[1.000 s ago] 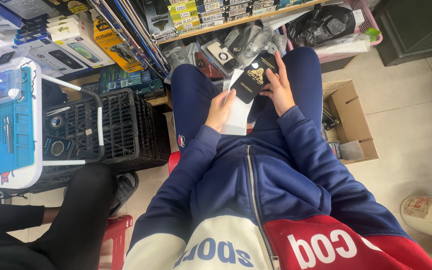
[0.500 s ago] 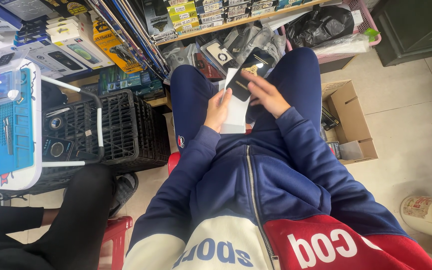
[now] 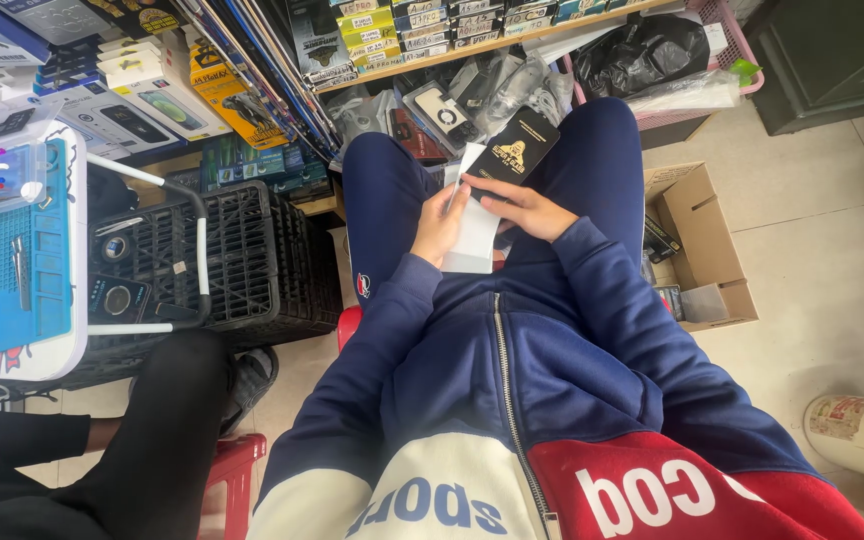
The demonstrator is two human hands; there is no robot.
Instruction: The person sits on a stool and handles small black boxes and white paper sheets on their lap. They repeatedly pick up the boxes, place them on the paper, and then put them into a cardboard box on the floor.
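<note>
While a white sleeve [image 3: 474, 225] is gripped upright in the closed fingers of the left hand [image 3: 436, 225] over the lap, a flat black packet [image 3: 512, 150] is pinched by the right hand [image 3: 520, 207], seemingly for separation.

Flat black package with gold emblem [image 3: 512, 150] in the lap, yellow boxes [image 3: 367, 22] on shelf, open cardboard box [image 3: 702, 250] at right
</note>
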